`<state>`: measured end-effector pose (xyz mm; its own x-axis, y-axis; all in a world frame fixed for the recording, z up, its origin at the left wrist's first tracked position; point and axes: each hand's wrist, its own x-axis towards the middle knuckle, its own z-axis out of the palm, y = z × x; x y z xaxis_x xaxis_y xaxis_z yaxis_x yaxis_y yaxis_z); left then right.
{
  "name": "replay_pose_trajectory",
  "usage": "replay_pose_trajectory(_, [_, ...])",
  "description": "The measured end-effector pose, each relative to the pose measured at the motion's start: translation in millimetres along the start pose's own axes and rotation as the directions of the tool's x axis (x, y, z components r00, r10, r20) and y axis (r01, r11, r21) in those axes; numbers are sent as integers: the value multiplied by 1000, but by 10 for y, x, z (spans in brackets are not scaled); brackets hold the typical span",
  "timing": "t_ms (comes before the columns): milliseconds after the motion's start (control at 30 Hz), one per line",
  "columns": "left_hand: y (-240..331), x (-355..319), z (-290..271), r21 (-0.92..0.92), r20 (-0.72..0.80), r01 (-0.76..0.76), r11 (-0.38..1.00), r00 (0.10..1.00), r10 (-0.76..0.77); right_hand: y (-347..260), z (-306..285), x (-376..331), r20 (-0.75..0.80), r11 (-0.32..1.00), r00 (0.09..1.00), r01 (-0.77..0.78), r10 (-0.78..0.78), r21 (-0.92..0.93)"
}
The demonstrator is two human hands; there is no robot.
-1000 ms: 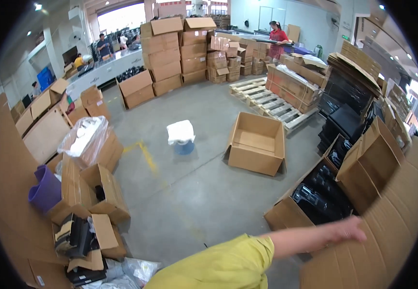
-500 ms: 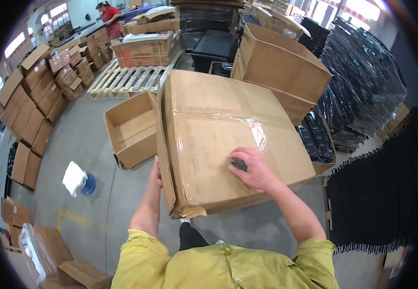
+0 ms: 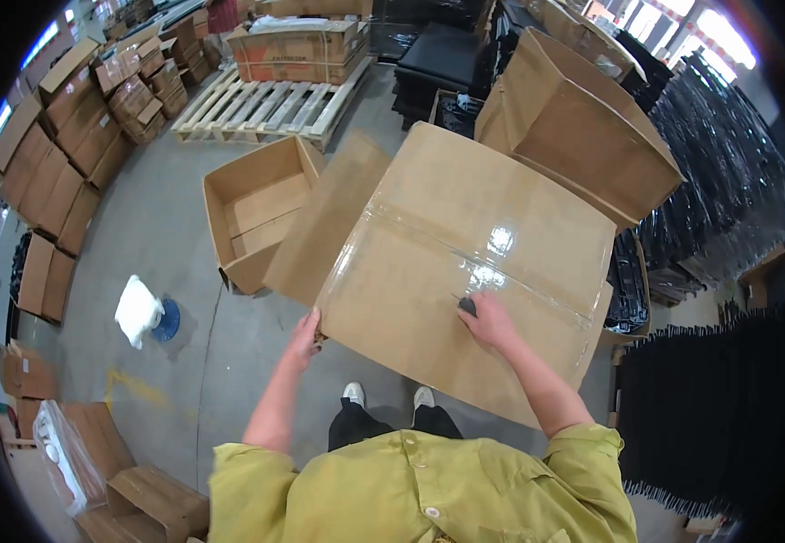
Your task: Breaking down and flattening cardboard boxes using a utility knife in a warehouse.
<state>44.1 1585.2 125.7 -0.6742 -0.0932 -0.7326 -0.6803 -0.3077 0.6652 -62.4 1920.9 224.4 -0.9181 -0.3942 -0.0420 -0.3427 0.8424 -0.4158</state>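
Half a second on, the carton (image 3: 429,222) before you, toward one o'clock, had turned, and a cardboard panel (image 3: 325,226) had swung out toward eleven. Your left hand (image 3: 304,338) curled round its eight o'clock corner; your right hand (image 3: 492,324) closed round a dark tool (image 3: 468,307), seemingly bringing the taped seam (image 3: 537,295) within easy reach.

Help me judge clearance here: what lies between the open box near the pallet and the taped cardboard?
In the head view, a brown panel shows between the open box and the taped cardboard; whether it is joined to either is unclear.
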Motion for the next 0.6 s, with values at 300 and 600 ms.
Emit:
replay_pose_trajectory(300, [91, -128, 403, -240, -51, -186, 953, 982, 179, -357, -514, 1159, 167, 961, 974, -186, 152, 206])
replay_pose_trajectory(600, [21, -187, 489, -303, -82, -200, 932, 980, 183, -524, -255, 1944, 164, 992, 978, 122, -127, 37])
